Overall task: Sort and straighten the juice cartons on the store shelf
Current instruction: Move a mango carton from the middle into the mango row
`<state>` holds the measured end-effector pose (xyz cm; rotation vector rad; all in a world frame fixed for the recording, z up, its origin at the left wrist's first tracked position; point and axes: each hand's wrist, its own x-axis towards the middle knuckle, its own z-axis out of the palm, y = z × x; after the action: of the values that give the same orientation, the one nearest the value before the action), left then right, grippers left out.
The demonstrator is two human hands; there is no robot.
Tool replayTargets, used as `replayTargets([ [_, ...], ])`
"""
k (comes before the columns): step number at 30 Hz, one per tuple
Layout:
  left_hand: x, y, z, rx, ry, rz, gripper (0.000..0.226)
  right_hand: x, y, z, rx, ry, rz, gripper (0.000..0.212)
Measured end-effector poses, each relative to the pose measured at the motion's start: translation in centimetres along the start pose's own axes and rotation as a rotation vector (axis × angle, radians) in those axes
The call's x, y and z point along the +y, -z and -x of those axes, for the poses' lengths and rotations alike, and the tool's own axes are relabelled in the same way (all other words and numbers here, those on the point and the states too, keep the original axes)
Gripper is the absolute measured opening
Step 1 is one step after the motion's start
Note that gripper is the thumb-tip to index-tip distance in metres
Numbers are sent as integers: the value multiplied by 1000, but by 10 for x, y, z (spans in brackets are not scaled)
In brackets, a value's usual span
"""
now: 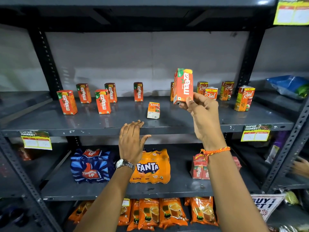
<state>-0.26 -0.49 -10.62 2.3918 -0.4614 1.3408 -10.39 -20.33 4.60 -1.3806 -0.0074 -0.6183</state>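
Note:
My right hand (pixel 203 114) grips an orange Maaza carton (pixel 183 85) by its lower end, lifted upright above the grey shelf (pixel 117 126). My left hand (pixel 132 141) is open, fingertips resting on the shelf's front edge. Several Maaza cartons stand scattered on the left half, the front ones being one (pixel 67 102) at far left and one (pixel 102 101) beside it. A small Real carton (pixel 153 110) lies tipped at mid-shelf. Several Real cartons stand at the right, such as one (pixel 244 98) near the post; another carton (pixel 172 91) is partly hidden behind the held one.
Dark metal uprights (pixel 46 61) (pixel 247 61) frame the bay. The lower shelf holds a Thums Up pack (pixel 91 165), a Fanta pack (pixel 150 166) and a Maaza pack (pixel 199 168). Tea pouches (pixel 172 211) fill the bottom. A blue bag (pixel 289 86) lies on the neighbouring shelf.

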Motion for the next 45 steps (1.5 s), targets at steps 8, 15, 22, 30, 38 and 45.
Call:
replayTargets([
  [8, -1, -2, 0, 24, -3, 16, 50, -13, 12, 62, 28, 250, 40, 41],
  [15, 1, -1, 1, 10, 11, 15, 49, -18, 11, 56, -32, 225, -15, 42],
  [22, -7, 16, -5, -117, -59, -44, 52, 3, -2, -12, -186, -43, 10, 36],
  [30, -59, 45, -7, -144, 71, -132, 62, 27, -52, -77, -332, -109, 298, 25],
  [38, -66, 42, -4, -152, 41, -106, 54, 61, -115, -111, -448, -58, 673, 16],
  [45, -73, 39, -2, -133, 4, -92, 52, 80, -146, -121, -545, 42, 1065, 36],
])
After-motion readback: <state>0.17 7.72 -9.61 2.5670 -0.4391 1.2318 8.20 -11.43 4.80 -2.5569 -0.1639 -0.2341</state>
